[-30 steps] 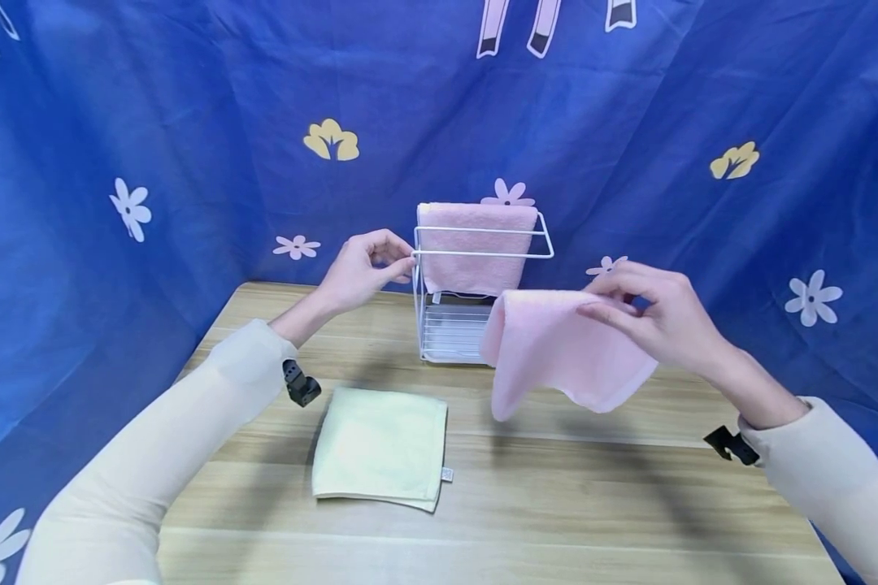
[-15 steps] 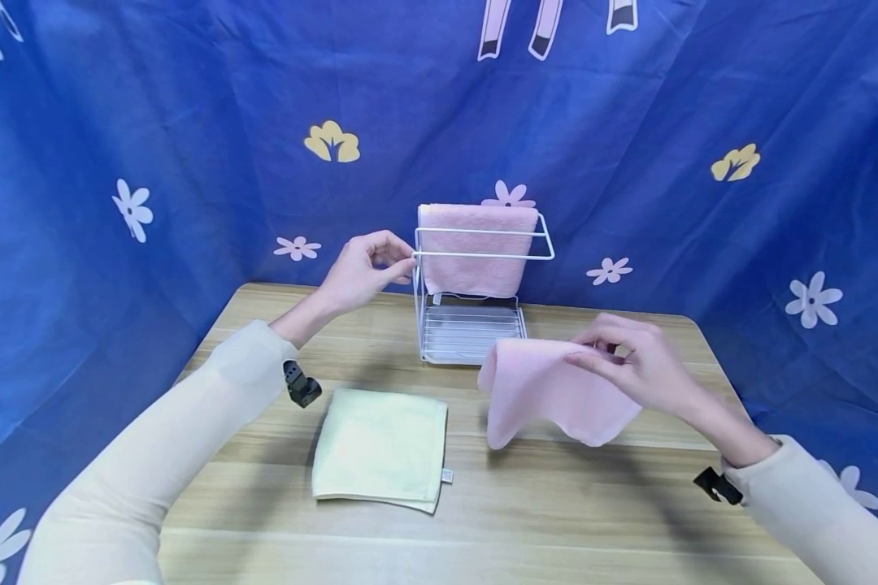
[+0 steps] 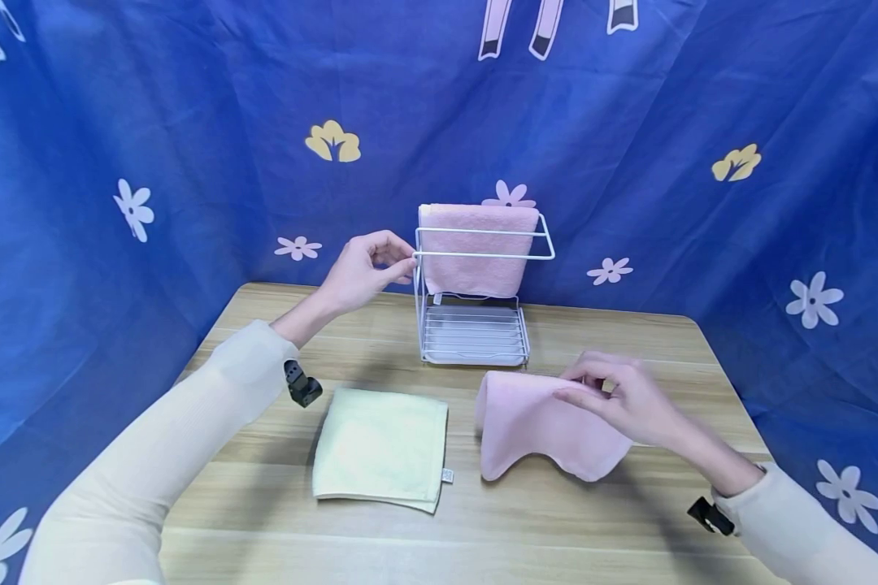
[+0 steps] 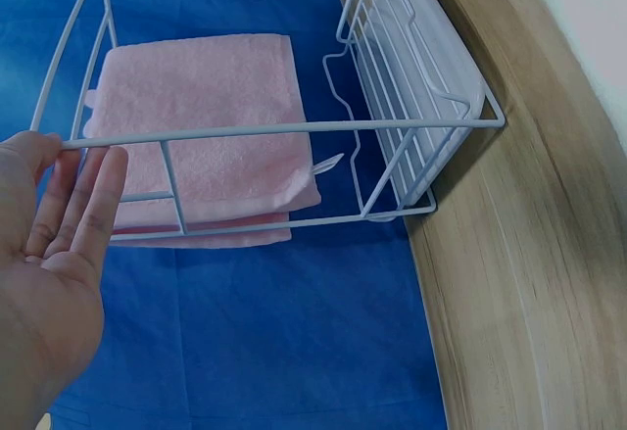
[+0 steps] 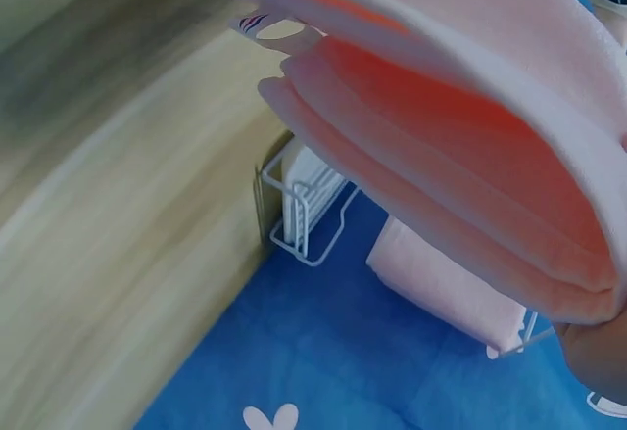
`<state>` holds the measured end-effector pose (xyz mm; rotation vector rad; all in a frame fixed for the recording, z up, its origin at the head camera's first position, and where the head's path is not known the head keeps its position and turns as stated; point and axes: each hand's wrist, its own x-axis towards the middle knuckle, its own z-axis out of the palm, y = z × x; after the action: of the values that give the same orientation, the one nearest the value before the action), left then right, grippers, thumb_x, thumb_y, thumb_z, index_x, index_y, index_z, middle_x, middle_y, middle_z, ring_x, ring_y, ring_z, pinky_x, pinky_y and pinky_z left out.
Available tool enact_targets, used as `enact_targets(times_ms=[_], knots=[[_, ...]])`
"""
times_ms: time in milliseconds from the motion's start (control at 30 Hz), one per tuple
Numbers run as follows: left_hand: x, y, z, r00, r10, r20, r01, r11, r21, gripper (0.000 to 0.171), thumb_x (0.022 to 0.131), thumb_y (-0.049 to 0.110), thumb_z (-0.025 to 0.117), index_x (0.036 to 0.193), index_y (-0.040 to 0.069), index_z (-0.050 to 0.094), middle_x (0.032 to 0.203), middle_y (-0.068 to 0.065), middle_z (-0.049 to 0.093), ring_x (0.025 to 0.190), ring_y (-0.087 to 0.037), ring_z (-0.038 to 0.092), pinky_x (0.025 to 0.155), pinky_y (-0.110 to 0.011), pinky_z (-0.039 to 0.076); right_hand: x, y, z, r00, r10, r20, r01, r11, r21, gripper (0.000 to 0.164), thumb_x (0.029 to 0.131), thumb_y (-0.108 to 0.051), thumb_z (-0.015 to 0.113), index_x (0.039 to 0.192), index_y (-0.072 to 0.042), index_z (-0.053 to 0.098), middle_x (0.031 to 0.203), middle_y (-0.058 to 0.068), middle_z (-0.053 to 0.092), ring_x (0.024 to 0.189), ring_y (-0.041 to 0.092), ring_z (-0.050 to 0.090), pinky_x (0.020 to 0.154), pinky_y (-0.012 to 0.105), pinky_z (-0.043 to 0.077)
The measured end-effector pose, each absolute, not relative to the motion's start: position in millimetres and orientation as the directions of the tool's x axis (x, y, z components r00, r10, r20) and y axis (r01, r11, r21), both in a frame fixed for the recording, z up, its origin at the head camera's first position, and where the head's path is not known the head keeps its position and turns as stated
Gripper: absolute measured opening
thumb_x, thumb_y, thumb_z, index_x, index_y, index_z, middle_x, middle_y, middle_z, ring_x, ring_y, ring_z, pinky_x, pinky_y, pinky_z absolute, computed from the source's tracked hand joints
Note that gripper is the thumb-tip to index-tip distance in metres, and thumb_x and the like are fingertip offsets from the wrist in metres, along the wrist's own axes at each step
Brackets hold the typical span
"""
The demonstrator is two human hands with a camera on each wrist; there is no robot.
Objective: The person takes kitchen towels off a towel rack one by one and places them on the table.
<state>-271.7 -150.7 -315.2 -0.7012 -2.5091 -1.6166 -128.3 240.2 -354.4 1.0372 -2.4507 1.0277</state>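
Observation:
A white wire rack (image 3: 475,335) stands at the back of the table, a folded pink towel (image 3: 475,272) draped over its rear bar. My left hand (image 3: 366,268) pinches the rack's upper left corner; in the left wrist view, thumb and fingers (image 4: 100,200) close around the white wire. With thumb and fingertips my right hand (image 3: 622,398) holds a second pink towel (image 3: 534,422) by its top fold, and the cloth hangs down over the table at right. The right wrist view shows this towel's open layers and a small loop tag (image 5: 274,30).
A folded pale green towel (image 3: 380,447) with a small white label lies on the wooden table (image 3: 380,548) at front left of the rack. Blue patterned fabric (image 3: 410,97) hangs behind the table and along both sides. The rack's front upper bar sticks out toward the right.
My right hand has carried the held pink towel down and toward me, away from the rack, whose lower tray now shows fully. My left hand stays at the rack's corner.

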Motion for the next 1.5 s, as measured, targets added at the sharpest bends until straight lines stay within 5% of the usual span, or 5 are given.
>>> enact_targets(times_ms=[167,400,767,1500], knots=[[-272.6,-152.1,-315.3,-0.891,0.341,0.300,0.417,0.356,0.836,0.017,0.102,0.012,0.070,0.114,-0.001,0.070,0.102,-0.016,0.075,0.081,-0.011,0.076,0.077,-0.023,0.067,-122.7,237.7,-362.1,-0.704,-0.526,0.476,-0.707,0.463,-0.534,0.020,0.086,-0.009,0.086,0.094,-0.026,0.079,0.075,-0.015,0.060,0.066,-0.003,0.050,0.055,0.011,0.042],[-273.9,-152.4,-316.8,-0.898,0.333,0.289,0.404,0.359,0.841,0.017,0.102,0.013,0.070,0.114,0.000,0.070,0.108,-0.026,0.075,0.081,-0.008,0.076,0.078,-0.022,0.067,-111.6,231.0,-368.3,-0.692,-0.570,0.442,-0.707,0.413,-0.574,0.013,0.090,-0.013,0.084,0.095,-0.023,0.078,0.077,-0.014,0.064,0.067,-0.004,0.052,0.054,0.012,0.046],[-272.4,-152.3,-315.9,-0.899,0.323,0.297,0.405,0.352,0.844,0.014,0.101,0.011,0.071,0.112,0.002,0.072,0.107,-0.024,0.076,0.079,-0.007,0.075,0.076,-0.023,0.067,-97.8,222.0,-367.0,-0.716,-0.618,0.326,-0.656,0.434,-0.618,0.009,0.093,-0.019,0.082,0.095,-0.026,0.077,0.077,-0.016,0.068,0.068,-0.007,0.053,0.055,0.015,0.048],[-271.4,-151.3,-314.8,-0.893,0.342,0.292,0.410,0.350,0.842,0.017,0.103,0.012,0.069,0.114,-0.001,0.070,0.109,-0.027,0.074,0.082,-0.007,0.075,0.082,-0.032,0.069,-151.0,213.5,-388.6,-0.781,-0.609,0.138,-0.564,0.594,-0.573,0.006,0.096,-0.027,0.078,0.098,-0.022,0.079,0.086,-0.014,0.072,0.071,-0.002,0.055,0.063,0.019,0.051]])
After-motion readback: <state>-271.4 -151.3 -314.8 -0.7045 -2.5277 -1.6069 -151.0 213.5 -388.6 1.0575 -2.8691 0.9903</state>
